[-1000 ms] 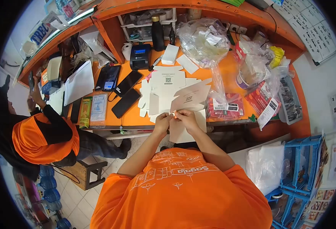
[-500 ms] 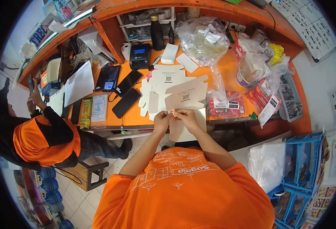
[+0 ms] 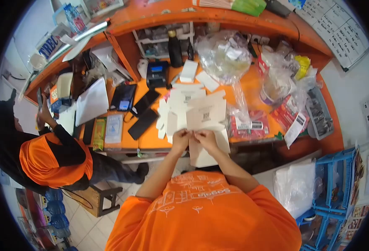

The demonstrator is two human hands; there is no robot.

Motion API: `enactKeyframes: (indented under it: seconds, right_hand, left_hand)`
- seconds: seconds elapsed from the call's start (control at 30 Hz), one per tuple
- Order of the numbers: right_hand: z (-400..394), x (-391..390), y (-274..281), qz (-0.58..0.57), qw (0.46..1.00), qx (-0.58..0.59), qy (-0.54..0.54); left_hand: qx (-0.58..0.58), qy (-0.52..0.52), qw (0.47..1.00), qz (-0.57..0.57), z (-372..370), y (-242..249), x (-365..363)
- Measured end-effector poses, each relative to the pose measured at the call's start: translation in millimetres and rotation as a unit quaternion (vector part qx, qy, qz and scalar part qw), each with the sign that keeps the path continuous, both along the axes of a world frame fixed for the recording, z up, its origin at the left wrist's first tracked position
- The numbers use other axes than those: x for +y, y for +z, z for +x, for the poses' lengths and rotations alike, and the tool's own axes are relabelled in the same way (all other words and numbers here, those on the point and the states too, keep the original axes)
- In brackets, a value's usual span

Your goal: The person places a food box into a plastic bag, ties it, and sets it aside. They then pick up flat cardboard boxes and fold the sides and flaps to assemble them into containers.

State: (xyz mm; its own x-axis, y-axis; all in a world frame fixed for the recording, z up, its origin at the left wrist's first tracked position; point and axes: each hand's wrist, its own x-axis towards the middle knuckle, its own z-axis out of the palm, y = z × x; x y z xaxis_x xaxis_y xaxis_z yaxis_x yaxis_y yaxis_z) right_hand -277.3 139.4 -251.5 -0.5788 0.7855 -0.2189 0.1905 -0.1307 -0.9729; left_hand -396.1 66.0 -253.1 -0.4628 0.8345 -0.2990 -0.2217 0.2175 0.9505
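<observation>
My left hand (image 3: 182, 139) and my right hand (image 3: 206, 139) meet over the table's front edge, fingertips pinched together. Between them is a small orange-and-white piece, now almost hidden by the fingers; its kind cannot be made out. Beneath and just beyond my hands lies an unfolded white cardboard box blank (image 3: 206, 113) with a printed QR code. Its lower flap reaches past the table edge, toward my body. Another flat box blank (image 3: 180, 96) with a QR code lies partly under it.
Left of the blanks lie black phones (image 3: 143, 124), with a small label printer (image 3: 157, 74) behind. A plastic bag of scraps (image 3: 224, 56) and red packets (image 3: 250, 125) are to the right. A co-worker in an orange top (image 3: 52, 161) holds a phone at far left.
The camera view has tilted, so the scene sits lower in the picture. My hands stay pinched together; the orange-and-white piece between them shows less than before.
</observation>
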Motion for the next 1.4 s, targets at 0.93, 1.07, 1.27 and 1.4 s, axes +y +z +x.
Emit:
enactKeyframes:
  seconds: [0.93, 1.07, 1.27, 1.4]
  right_hand:
    - [-2, 3, 15, -0.044, 0.998, 0.044, 0.017]
    - [-1, 7, 14, -0.032, 0.997, 0.073, 0.022]
    - [-4, -2, 45, 0.28, 0.959, -0.028, 0.02]
    - [-5, -17, 61, 0.448, 0.887, -0.112, 0.007]
  left_hand:
    - [0.132, -0.02, 0.987, 0.087, 7, 5, -2]
    - [0.111, 0.005, 0.982, 0.152, 14, 13, -10]
    - [0.238, 0.005, 0.969, -0.059, 8, 18, -23]
    - [0.002, 0.051, 0.998, 0.024, 8, 11, -16]
